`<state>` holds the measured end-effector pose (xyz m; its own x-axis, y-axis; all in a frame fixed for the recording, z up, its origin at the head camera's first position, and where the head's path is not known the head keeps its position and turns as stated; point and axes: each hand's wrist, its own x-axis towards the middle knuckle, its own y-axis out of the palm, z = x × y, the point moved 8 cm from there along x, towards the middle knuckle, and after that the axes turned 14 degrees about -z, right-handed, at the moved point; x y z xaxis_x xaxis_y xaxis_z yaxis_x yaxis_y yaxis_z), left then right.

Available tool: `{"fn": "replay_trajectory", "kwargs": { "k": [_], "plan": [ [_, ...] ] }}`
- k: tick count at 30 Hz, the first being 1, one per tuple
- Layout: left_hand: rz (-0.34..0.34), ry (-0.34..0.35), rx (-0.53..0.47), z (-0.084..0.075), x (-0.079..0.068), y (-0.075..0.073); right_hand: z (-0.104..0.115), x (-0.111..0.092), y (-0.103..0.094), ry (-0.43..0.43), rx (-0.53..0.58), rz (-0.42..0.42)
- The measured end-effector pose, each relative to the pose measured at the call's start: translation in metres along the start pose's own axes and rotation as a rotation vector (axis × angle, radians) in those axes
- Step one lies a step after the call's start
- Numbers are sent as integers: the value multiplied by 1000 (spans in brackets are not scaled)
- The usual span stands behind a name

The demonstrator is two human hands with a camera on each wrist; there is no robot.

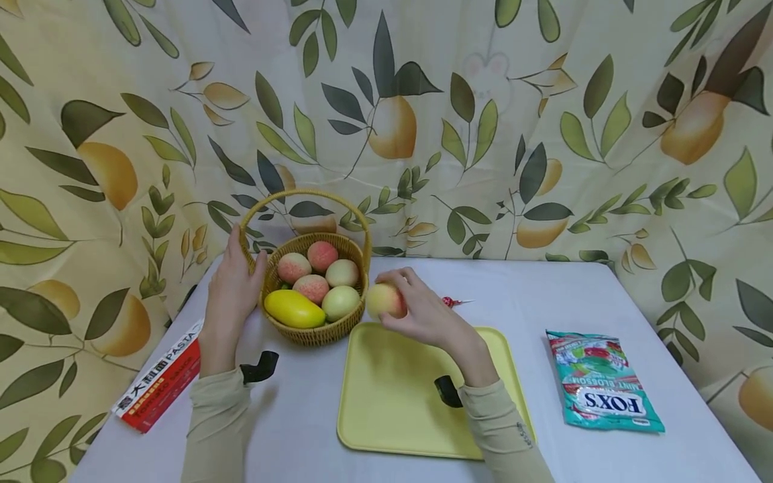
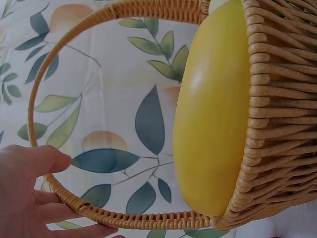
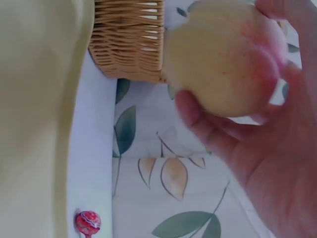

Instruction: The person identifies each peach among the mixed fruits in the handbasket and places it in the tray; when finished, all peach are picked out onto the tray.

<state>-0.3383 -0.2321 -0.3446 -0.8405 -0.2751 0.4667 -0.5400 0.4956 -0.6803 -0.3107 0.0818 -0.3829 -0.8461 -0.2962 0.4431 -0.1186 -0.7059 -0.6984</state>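
A wicker basket (image 1: 314,333) with a tall hoop handle (image 1: 302,193) stands at the table's back left. Inside lie several round peaches (image 1: 311,288), some red and some pale, and a smooth yellow oblong fruit (image 1: 294,309). My left hand (image 1: 232,295) holds the handle's left side, thumb in front and fingers behind, as the left wrist view shows. My right hand (image 1: 417,308) grips a yellow-and-pink peach (image 3: 223,59) between thumb and fingers, just right of the basket and over the back left of the yellow tray (image 1: 410,402). Part of that peach is hidden by my fingers.
A red and white pasta box (image 1: 163,382) lies at the left edge. Behind the tray lies a red-wrapped lollipop (image 1: 449,302). The teal FOX'S candy bag (image 1: 604,382) is on the right. A leaf-patterned curtain (image 1: 423,134) hangs behind the table.
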Motion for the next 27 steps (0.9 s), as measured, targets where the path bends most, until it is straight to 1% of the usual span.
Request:
{"fn": "replay_trajectory", "kwargs": {
  "k": [4,7,10,12,16,22,27],
  "plan": [
    [3,10,2,-2,2,0,-4,-6,8,57,-17,153],
    [4,9,4,-4,4,0,-5,-10,18,73,14,268],
    [-2,9,5,-5,5,0,-8,-15,29,106,46,359],
    [-7,9,5,-5,6,0,-9,-17,36,128,52,402],
    [-7,5,1,-4,5,0,-9,-20,44,136,30,447],
    [-13,0,4,-3,4,0,-9,-24,53,127,-13,484],
    [0,-16,1,-1,2,0,-10,-29,60,158,-15,524]
  ]
}}
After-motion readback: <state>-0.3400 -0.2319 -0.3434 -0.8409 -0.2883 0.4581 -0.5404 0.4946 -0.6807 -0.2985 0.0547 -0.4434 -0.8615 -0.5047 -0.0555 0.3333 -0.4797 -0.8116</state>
